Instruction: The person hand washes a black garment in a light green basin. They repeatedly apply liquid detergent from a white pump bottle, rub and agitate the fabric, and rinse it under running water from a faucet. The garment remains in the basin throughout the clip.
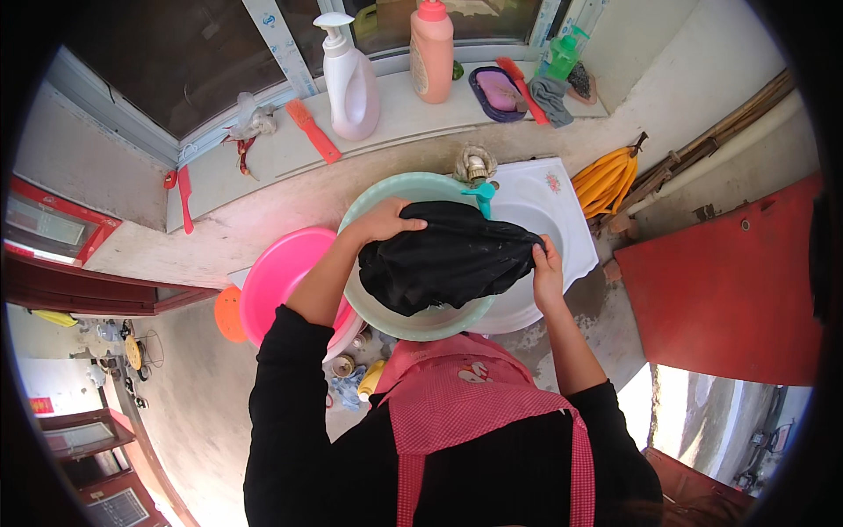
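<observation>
A black cloth garment (448, 257) is stretched between my two hands over a pale green plastic basin (421, 329). My left hand (388, 221) grips its upper left edge, thumb on top. My right hand (548, 267) pinches its right end. The cloth hides most of the basin's inside. Beneath and to the right of the basin is a white washbasin (573, 247). A tap with a teal handle (485, 192) stands at the basin's back right rim.
A pink basin (263, 283) stands at the left. On the window ledge are a white pump bottle (352, 92), a pink bottle (431, 59), a red brush (316, 135) and a soap dish (477, 85). Orange gloves or cloth (606, 181) hang right; a red panel (724, 283) stands beyond.
</observation>
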`<state>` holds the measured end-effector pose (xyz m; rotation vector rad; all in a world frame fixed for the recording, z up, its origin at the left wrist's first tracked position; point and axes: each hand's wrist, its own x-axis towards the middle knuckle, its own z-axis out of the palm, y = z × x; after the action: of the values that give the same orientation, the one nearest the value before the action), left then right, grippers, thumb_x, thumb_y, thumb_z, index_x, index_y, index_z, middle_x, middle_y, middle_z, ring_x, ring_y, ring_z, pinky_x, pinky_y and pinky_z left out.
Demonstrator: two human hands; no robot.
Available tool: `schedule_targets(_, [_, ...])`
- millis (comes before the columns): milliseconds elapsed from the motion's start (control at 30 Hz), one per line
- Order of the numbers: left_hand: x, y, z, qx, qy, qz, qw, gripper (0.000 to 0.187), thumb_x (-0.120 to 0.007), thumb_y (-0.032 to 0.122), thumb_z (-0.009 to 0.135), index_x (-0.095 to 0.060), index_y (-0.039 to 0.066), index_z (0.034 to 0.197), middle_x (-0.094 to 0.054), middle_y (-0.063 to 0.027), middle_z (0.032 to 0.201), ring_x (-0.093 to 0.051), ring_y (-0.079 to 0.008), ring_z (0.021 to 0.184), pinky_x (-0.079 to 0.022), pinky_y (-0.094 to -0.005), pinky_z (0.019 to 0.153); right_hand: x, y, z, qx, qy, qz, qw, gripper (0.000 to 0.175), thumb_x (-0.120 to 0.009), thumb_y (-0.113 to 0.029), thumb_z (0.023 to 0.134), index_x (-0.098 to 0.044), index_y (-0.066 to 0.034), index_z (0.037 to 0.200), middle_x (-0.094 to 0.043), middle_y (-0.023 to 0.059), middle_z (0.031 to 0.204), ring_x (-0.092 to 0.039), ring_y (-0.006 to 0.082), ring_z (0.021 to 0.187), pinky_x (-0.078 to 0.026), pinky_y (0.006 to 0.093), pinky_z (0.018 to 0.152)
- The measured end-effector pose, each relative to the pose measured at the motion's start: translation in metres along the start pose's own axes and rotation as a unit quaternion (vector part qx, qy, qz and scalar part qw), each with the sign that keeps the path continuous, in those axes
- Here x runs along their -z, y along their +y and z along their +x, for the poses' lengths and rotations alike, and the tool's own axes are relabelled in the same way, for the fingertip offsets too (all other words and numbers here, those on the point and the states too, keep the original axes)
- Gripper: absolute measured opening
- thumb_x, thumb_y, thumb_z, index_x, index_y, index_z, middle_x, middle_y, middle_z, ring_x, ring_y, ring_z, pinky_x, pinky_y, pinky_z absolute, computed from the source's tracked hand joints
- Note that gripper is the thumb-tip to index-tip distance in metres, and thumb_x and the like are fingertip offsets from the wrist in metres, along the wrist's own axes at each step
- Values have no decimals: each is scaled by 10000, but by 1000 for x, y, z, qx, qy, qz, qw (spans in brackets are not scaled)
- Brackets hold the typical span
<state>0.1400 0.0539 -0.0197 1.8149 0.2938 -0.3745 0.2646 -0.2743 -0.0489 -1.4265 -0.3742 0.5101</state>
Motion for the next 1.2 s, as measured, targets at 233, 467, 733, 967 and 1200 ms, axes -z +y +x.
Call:
schedule_targets(233, [-40, -36, -65, 6, 186, -503, 844, 580, -670, 317, 914, -449, 49, 1378, -574, -114, 1289, -556, -241, 1195, -471, -414, 999, -31, 7, 13, -131, -2, 108, 986, 325, -424, -272, 1044, -603, -15, 1129, -662, 34, 1009, -597, 106, 923, -463, 248, 872])
schedule_targets(467, [-117, -65, -49, 37, 235, -707, 666, 547, -589, 372, 951, -467, 38, 1367, -586, -138, 1296, -569, -296, 1183, -463, -449, 1020, -96, 15, 31, -26, -37, 36, 998, 364, -409, -293, 1045, -576, 1, 911, -618, 70, 695, -624, 160, 695, -488, 292, 682])
schedule_targets(733, [-124, -34, -47, 105, 146, -712, 679, 770, -329, 661, 950, -375, 82, 1455, -455, -129, 1449, -447, -295, 1327, -359, -451, 1109, -155, 33, 47, 268, 33, -403, 874, 255, -650, -319, 883, -582, -83, 817, -588, 123, 672, -590, 339, 644, -455, 404, 575])
schedule_targets(967, [-175, -133, 22, -229, 200, -788, 535, 497, -423, 539, 977, -576, 125, 1203, -610, -41, 1207, -587, -181, 1053, -488, -362, 893, -213, 35, -28, 400, -211, -345, 823, 317, -727, -346, 783, -547, -116, 659, -555, 35, 602, -591, 246, 568, -473, 347, 553])
schedule_targets(1200, [-154, -98, 18, 172, 293, -683, 647, 277, -469, 292, 991, -590, 98, 1146, -637, -45, 1058, -629, -199, 934, -522, -357, 839, -181, 69, 62, 287, -37, -495, 820, 317, -660, -308, 839, -563, -102, 618, -580, 109, 560, -598, 317, 523, -464, 418, 472])
